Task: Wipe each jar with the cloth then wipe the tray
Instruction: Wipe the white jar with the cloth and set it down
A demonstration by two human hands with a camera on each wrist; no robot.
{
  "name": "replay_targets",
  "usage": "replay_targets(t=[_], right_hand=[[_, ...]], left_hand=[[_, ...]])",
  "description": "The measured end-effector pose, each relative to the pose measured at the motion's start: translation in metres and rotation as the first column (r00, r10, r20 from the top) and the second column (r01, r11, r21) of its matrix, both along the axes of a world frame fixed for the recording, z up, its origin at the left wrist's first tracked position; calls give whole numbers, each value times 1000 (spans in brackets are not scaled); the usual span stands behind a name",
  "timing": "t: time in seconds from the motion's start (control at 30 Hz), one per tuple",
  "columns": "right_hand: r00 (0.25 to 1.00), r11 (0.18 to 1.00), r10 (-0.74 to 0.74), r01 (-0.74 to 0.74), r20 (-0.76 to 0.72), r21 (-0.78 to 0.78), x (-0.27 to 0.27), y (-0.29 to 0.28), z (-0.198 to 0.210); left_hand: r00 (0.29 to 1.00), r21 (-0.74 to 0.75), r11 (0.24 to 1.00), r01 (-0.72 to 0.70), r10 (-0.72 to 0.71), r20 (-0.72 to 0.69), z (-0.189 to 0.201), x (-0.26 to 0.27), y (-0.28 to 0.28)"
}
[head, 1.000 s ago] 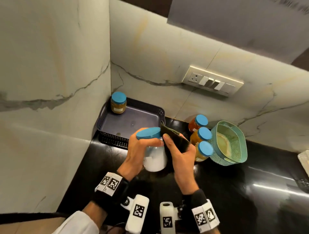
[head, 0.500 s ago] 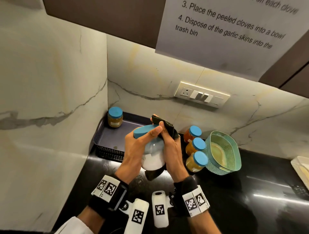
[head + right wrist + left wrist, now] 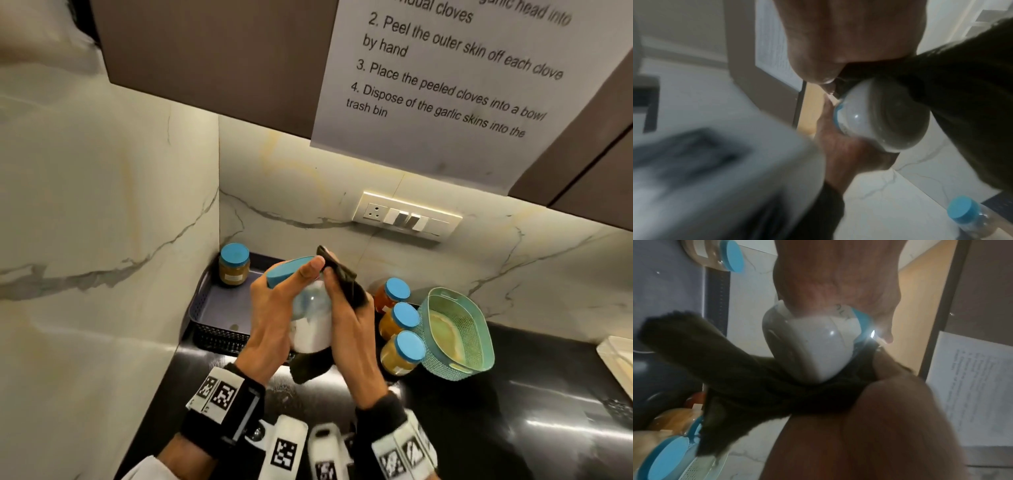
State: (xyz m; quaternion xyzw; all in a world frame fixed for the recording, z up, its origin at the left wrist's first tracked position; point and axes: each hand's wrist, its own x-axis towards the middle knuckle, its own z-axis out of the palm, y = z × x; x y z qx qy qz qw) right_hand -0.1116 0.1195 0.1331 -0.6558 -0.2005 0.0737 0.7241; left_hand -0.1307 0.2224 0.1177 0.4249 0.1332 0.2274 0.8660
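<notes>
Jar (image 3: 310, 320) raised higher, cloth (image 3: 342, 279) still pressed

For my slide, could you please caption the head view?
Left hand holds white-filled blue-lidded jar; right hand wipes it with dark cloth.

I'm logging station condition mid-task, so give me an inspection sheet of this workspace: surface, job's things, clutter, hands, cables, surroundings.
Surface: glossy black counter, with reflections.
Job's things: white-filled jar held up, tilted; dark cloth against it; dark tray in the corner holding one brown jar; three blue-lidded jars standing on the counter.
Clutter: teal basket beside those jars.
Hands: left hand grips the white-filled jar; right hand holds the cloth to its side.
Cables: nothing seen.
Surroundings: marble walls, switch panel, printed instruction sheet on the cabinet.
</notes>
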Motion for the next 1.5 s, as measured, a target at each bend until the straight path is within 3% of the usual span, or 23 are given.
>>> replay_targets(t=[0.1,0.17,0.27,0.43,0.6,0.8,0.97,1.17,1.3,1.43,1.5], right_hand=[[994,998,27,-33,103,60,-18,2,-17],[999,999,-32,32,26,6,-3,3,-9],[994,999,7,-11,-111,-36,15,4,7],[996,999,-13,8,88,54,-18,8,-16],[995,1000,19,-19,-95,-2,10,9,8],[997,994,-54,48,61,93,-22,12,-18],[995,997,-15,22,-94,68,1,3,9],[997,994,-72,71,20,77,-15,1,9],[999,997,-39,41,-29,71,1,-5,33],[992,987,-97,86,77,134,-25,-3,22],[992,986,-98,86,77,142,-23,-3,15]], left_hand=[[1000,-42,999,8,-8,2,-3,6,12],[1000,12,1000,-17,17,-25,-1,4,11],[996,81,995,-64,68,-52,5,-2,2],[993,36,994,-99,101,-67,3,6,16],[989,105,988,-114,123,-83,8,-5,3],[993,108,989,-102,108,-53,12,6,18],[990,227,968,-111,127,-58,20,-9,-2],[992,232,967,-105,118,-44,34,3,9],[995,308,948,-83,94,-20,41,7,0],[1000,242,970,-11,18,-25,50,17,7],[999,285,958,-37,36,9,49,16,8]])
